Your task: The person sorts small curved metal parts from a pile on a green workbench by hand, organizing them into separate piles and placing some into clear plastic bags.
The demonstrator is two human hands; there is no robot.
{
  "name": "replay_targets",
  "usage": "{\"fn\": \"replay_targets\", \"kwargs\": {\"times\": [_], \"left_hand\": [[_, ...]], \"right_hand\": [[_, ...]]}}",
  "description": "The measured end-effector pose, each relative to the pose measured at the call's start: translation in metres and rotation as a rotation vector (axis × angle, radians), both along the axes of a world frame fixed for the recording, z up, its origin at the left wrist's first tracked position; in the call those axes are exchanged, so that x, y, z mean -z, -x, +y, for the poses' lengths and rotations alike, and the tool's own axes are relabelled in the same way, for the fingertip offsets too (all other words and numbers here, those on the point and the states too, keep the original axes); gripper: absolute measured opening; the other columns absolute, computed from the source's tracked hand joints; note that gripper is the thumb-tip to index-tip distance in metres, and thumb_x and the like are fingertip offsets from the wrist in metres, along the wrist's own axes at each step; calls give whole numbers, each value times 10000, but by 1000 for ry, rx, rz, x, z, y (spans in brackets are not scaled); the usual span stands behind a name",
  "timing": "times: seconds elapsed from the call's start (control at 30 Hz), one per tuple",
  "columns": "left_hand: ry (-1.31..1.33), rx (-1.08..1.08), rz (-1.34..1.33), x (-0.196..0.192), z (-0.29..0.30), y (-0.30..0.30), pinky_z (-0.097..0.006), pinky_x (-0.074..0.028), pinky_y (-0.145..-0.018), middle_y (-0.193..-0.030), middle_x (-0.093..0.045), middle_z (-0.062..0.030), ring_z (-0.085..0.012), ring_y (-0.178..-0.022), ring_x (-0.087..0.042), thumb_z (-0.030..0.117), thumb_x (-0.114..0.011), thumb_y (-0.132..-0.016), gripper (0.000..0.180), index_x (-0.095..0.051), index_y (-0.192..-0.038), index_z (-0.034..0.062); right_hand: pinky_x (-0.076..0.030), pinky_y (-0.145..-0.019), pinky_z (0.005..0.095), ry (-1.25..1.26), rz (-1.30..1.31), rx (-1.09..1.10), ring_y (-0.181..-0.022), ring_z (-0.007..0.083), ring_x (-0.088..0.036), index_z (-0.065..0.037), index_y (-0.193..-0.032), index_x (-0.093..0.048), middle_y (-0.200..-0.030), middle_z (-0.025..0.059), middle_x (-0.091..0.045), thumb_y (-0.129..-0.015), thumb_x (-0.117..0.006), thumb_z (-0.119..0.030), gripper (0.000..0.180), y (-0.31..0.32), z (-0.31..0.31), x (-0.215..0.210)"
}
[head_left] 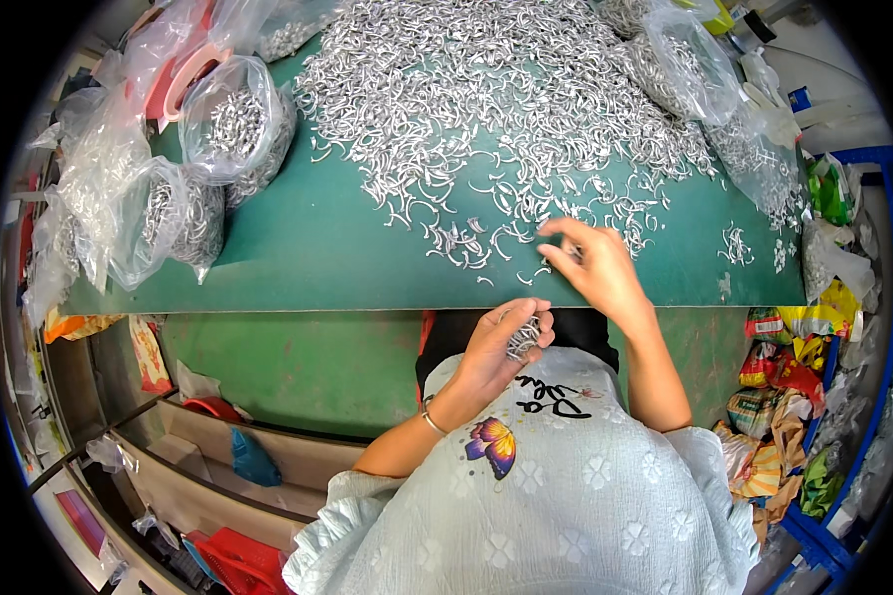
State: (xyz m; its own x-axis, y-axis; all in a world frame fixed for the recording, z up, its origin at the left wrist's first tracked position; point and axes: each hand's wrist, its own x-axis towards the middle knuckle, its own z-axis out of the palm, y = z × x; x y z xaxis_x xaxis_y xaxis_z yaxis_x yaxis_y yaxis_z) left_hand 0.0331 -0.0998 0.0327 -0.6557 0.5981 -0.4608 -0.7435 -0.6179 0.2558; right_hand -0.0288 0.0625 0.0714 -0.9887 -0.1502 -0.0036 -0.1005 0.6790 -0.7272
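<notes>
My left hand [501, 342] is cupped at the table's front edge, its fingers closed round a bunch of small curved silvery metal pieces [522, 340]. Over the green table, to the right of it, hovers my right hand [600, 266]. Its fingers are curled, with thumb and forefinger tips a little apart. Silvery bits show inside that curl, but whether they are held or lie behind it is hard to make out. A large spread of the same curved pieces [486, 89] covers the far and middle table, thinning out toward my hands.
Clear plastic bags of metal pieces stand at the left [238, 129] and far right [680, 69]. A small cluster of pieces [734, 245] lies on the right of the green table [308, 248]. Drawers [238, 446] are below left; a blue rack [888, 347] with colourful packets stands right.
</notes>
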Motion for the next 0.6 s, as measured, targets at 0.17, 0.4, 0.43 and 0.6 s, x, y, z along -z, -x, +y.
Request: {"fn": "replay_targets", "kwargs": {"times": [0.17,0.4,0.43,0.6], "left_hand": [[5,29,12,-3,-4,0,-209,-388,-465,-787,-564,-63,-133,-665,-526,212,-552,-895,236,-569,-1002,2],[16,-43,-31,1,-6,-1,-217,-388,-470,-791,-564,-64,-134,-670,-521,222,-527,-911,209,-567,-978,28],[17,-48,-28,2,-5,-1,-220,-386,-472,-798,-564,-63,-134,-674,-518,229,-514,-919,202,-566,-973,41],[7,-82,-11,5,-4,0,-238,-443,-532,-870,-579,-83,-156,-724,-542,275,-493,-928,277,-555,-1049,33]], "right_hand": [[-363,-461,307,-227,151,-85,-448,178,-447,-62,-853,-607,-530,71,-500,-790,-646,-128,100,14,-15,24],[-371,-469,318,11,-165,26,-469,195,-485,-43,-801,-601,-541,81,-522,-774,-635,-120,88,9,-3,4],[-386,-478,340,-12,-181,57,-479,242,-522,-48,-799,-601,-555,95,-547,-769,-639,-137,102,7,-2,3],[-318,-432,279,133,-179,68,-436,105,-423,-47,-809,-606,-501,48,-471,-769,-640,-99,74,-2,5,0]]}}
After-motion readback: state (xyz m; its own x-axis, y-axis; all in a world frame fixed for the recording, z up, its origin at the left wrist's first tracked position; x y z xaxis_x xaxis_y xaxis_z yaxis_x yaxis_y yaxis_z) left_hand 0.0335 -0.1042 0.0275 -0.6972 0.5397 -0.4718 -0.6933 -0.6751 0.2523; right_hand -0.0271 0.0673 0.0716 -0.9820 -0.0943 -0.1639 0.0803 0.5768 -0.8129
